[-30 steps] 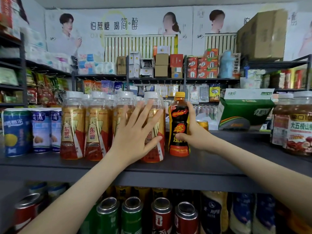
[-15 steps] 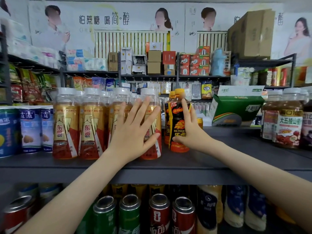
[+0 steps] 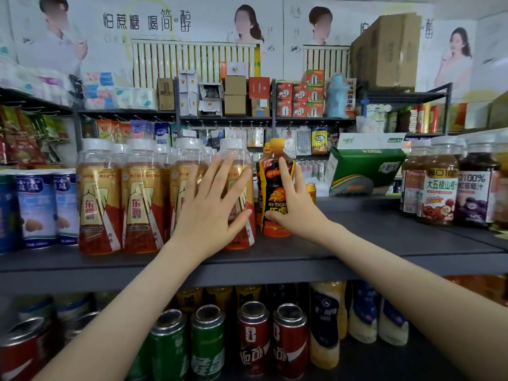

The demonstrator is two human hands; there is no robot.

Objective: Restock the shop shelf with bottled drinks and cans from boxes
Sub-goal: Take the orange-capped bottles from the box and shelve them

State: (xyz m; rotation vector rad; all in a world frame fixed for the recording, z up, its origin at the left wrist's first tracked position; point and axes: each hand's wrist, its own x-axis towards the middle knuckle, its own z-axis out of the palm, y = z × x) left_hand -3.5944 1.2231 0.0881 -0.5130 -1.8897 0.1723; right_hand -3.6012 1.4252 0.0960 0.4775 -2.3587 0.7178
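A black and orange Hi-Tiger bottle (image 3: pixel 272 188) with a yellow cap stands upright on the dark grey shelf (image 3: pixel 357 243), just right of a row of gold and red bottles (image 3: pixel 140 199) with white caps. My right hand (image 3: pixel 294 204) lies against its front and right side, the index finger stretched up the label and the thumb low across it. My left hand (image 3: pixel 211 213) presses flat, fingers spread, on the rightmost gold and red bottles. Another yellow-capped bottle shows just behind the Hi-Tiger bottle.
Blue cans (image 3: pixel 38 207) fill the shelf's left end. A small gold can (image 3: pixel 312 189) and a green and white carton (image 3: pixel 362 166) sit behind my right hand. Dark juice bottles (image 3: pixel 439 193) stand at the right. Red and green cans (image 3: pixel 253 339) line the shelf below.
The Hi-Tiger bottle has slid back and left, closer to the gold and red row. My right hand went from wrapping its side to lying on its front. My left hand stayed pressed.
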